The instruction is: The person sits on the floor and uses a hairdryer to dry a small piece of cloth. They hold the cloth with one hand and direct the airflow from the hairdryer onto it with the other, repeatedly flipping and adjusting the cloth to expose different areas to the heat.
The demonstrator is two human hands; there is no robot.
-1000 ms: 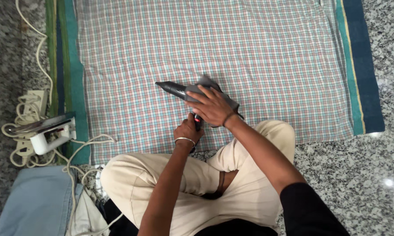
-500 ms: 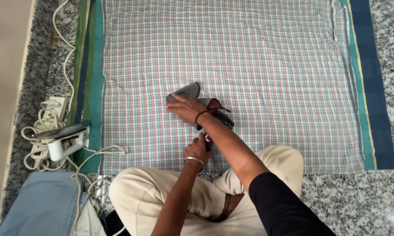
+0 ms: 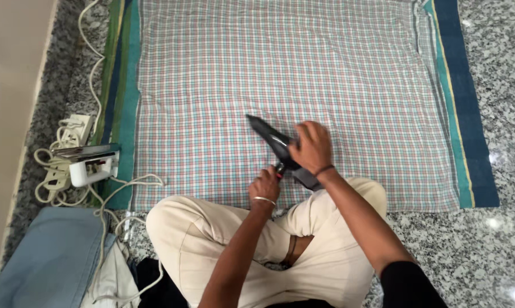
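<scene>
At the far left, on the speckled stone floor [image 3: 497, 251], a white power strip [image 3: 75, 130] lies in loops of white cord [image 3: 126, 185]. Just beside it an iron [image 3: 89, 165] rests at the edge of a green-and-blue striped mat [image 3: 120, 85]. Below them lies a folded blue garment [image 3: 46, 262].

A checked cloth [image 3: 211, 68] is spread flat over the mat, and the person sits cross-legged at its near edge.

The left hand [image 3: 265, 185], a bangle on its wrist, is closed around the lower end of a dark tapered tool [image 3: 266, 132], where a small red part shows. The tool is held tilted just above the checked cloth, near its front middle, with the pointed end aimed up and to the left.

The right hand [image 3: 311, 147] is clamped over the tool's middle, fingers curled round it. A grey rag [image 3: 307, 178] shows beneath this hand, against the tool's lower part. Whether the rag is pinched in the fingers or only trapped under the palm cannot be told.

As a judgement, the step in hand is working over the tool's body with the rag while the left hand steadies it. Going on would call for the left hand's grip to stay firm and the right hand to slide along the taper without dropping the rag.
</scene>
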